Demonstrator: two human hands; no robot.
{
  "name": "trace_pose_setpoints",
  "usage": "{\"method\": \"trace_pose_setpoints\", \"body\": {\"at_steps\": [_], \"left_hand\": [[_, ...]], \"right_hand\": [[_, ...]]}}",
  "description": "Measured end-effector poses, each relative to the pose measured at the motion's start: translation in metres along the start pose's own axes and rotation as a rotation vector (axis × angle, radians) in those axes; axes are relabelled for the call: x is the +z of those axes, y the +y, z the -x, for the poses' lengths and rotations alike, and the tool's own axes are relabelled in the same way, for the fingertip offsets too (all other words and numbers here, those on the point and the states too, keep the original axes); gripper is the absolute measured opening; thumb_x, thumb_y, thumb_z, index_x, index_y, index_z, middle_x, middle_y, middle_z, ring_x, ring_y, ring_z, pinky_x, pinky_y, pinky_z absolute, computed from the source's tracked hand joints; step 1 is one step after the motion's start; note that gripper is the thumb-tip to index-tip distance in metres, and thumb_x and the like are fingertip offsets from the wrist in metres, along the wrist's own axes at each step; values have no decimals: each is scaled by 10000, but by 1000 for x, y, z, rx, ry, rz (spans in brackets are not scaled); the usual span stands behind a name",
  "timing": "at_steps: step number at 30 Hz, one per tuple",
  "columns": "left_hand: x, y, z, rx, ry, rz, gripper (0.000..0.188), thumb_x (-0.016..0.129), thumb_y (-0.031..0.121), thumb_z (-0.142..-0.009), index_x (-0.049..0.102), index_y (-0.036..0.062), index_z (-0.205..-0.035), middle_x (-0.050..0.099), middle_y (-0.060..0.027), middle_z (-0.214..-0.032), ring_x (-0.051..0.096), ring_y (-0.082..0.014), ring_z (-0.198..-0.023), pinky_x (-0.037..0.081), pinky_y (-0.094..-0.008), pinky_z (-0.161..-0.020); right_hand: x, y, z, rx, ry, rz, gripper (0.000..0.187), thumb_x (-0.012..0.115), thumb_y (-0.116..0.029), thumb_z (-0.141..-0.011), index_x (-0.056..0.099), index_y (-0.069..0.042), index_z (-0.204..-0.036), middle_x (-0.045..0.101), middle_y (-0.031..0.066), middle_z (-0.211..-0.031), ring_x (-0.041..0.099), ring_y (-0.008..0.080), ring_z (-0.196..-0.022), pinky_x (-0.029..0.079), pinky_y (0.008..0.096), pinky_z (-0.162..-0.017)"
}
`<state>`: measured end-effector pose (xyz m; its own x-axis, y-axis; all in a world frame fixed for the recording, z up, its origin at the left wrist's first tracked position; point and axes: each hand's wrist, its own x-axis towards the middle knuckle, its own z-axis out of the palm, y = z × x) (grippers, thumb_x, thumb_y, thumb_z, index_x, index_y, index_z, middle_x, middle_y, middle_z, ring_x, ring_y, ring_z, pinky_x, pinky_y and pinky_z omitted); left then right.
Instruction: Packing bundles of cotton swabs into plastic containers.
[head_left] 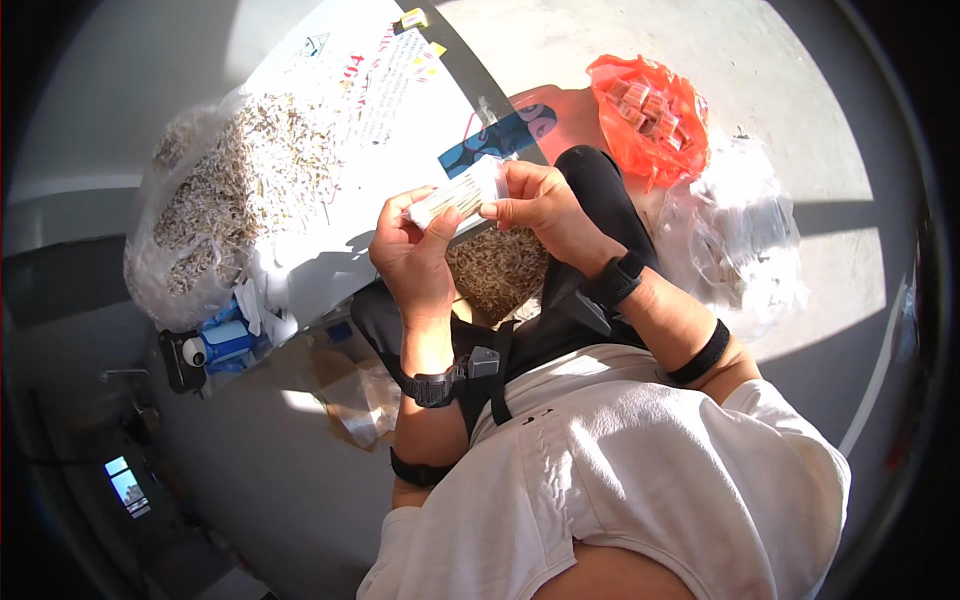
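Note:
A small clear plastic bag of cotton swabs [462, 196] is stretched between my two hands above my lap. My left hand [412, 252] pinches its left end, thumb lying across the front. At the opposite end, by the bag's mouth, the fingers and thumb of my right hand [540, 205] are closed on the plastic. Pale sticks lie side by side inside the bag. Below my hands, between my knees, is a heap of loose swabs [497, 268], partly hidden by my hands. Whether the bag is sealed I cannot tell.
On the white table [400, 120] to the left, a large clear bag spills a pile of swabs [255, 165]. A blue bottle [226, 342] is at the table's near edge. To the right are a red plastic bag [650, 125] of small packs and a clear sack [735, 240].

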<state>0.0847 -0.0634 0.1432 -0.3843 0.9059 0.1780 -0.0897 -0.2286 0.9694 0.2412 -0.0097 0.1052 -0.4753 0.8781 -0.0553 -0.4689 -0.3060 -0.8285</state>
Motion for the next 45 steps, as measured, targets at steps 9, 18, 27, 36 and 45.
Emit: {"method": "trace_pose_setpoints", "body": {"at_steps": [9,18,27,36,45], "left_hand": [[-11,0,0,-76,-92,-233,349,783,60,-760,634,-34,-1061,668,-75,-980,618,-136,-900,494,-271,-800],[1,36,-14,211,-332,-730,335,795,62,-697,683,15,-1009,665,-81,-994,632,-177,-883,486,-269,-720],[1,23,-7,217,-275,-413,216,751,43,-822,672,-16,-1014,679,-94,-1033,635,-141,-906,509,-259,-799],[5,21,-5,63,-203,-213,127,682,75,-905,687,-33,-971,694,-102,-970,631,-121,-777,515,-238,-715],[2,19,-6,0,-155,-180,146,648,101,-927,696,-32,-967,696,-95,-928,617,-123,-708,513,-237,-661]], "right_hand": [[3,-2,0,-81,-43,-75,182,758,-80,-837,680,-14,-988,665,-18,-853,598,49,-806,483,209,-732],[10,-12,6,-357,-40,507,229,762,-36,-795,647,-19,-993,618,32,-888,581,88,-749,480,238,-660],[17,-16,10,-488,7,540,251,743,-5,-797,634,-31,-1022,626,29,-867,582,85,-719,473,230,-616],[13,-18,9,-159,-30,62,128,653,-131,-944,694,-17,-983,695,27,-865,645,71,-737,527,212,-650],[6,-10,6,5,-15,-180,190,613,-150,-965,696,9,-1029,700,62,-909,691,127,-767,560,243,-681]]}}
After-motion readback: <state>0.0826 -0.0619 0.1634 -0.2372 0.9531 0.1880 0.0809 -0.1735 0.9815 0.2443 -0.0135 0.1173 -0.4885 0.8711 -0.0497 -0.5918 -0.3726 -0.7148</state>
